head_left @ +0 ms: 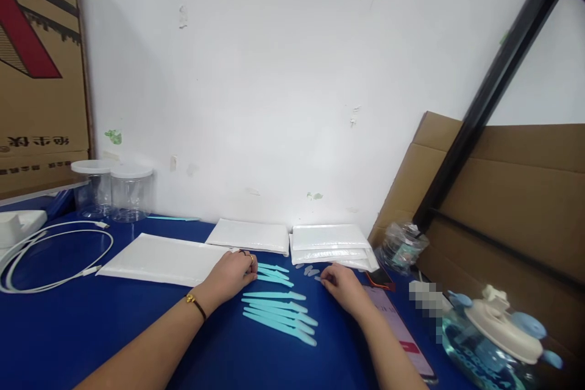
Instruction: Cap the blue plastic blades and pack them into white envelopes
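Observation:
My left hand [236, 274], with bent fingers pressed together, grips the handle ends of turquoise eyebrow razors [274, 274] in the upper group on the blue table. Its fingers partly hide those handles. Closer to me lies a second row of eyebrow razors [281, 315], side by side, their translucent tips pointing right. To the right of the razors, my right hand [340, 285] pinches a small clear cap [319, 278] at its fingertips. Several loose clear caps [308, 270] lie just beyond those fingers.
White padded envelopes [158, 260] lie left and along the wall, including a stack [333, 237]. Two clear jars [132, 192] and a white cable [59, 230] are at left. A phone [402, 332], wrapped jar [404, 247] and blue-tinted bottle [496, 341] stand or lie at right.

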`<action>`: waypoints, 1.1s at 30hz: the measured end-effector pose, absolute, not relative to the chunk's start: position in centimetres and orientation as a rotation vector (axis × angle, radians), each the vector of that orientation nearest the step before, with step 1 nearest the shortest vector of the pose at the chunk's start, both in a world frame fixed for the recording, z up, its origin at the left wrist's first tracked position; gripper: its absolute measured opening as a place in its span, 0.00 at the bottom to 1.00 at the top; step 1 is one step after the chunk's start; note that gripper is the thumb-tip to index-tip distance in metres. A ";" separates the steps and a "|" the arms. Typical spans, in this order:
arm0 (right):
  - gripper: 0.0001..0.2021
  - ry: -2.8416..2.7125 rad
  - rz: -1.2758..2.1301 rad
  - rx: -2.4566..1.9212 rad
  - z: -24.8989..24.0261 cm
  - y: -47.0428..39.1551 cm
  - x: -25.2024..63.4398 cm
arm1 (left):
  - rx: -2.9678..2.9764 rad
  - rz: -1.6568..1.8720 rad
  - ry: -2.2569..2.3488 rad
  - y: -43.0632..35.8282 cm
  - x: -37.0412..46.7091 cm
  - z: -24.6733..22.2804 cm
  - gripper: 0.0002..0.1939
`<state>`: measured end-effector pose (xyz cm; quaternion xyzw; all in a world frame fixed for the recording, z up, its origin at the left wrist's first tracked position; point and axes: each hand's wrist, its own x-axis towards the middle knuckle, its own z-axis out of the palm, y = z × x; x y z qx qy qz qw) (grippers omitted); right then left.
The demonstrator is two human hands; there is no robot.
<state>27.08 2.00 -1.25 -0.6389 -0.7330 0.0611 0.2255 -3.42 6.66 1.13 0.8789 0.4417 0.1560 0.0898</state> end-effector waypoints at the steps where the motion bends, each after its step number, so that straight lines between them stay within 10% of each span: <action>1: 0.06 -2.031 0.187 -1.754 -1.2 1.9 27.0 | 2.605 0.466 1.294 6.7 -3.4 1.0 0.06; 33: 0.06 -2.108 0.574 -1.453 -0.6 0.5 22.8 | 2.613 0.463 1.151 5.4 -1.4 0.3 0.06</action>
